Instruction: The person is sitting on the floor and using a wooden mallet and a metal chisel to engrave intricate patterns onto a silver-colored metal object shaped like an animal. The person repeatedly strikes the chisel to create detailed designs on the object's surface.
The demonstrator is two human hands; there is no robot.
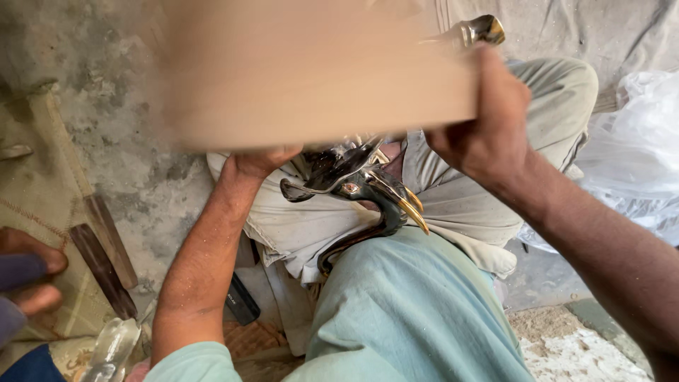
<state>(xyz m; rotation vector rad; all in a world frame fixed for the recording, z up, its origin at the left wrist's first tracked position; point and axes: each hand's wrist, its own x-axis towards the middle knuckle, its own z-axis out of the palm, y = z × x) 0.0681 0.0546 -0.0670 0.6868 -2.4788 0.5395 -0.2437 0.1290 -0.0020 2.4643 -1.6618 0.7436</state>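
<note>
The right hand (488, 127) is clamped on the right end of a blurred wooden board (311, 71), its length running nine to three o'clock. The left hand (262, 161) is pressed beneath at six o'clock, its grip hidden, over a bird figure (368, 187).

Tan board (318, 71); black bird figure (357, 185), gold beak (414, 209)

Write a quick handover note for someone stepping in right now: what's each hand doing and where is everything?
Left hand: under the blurred wooden board, beside the bird figure.
Right hand: grips the board's right edge.
Bird figure: dark, glossy, gold beak, lying on the cloth in the lap.
Two dark wooden sticks lie on the floor at left.
How far the work has got cannot be told.
</note>
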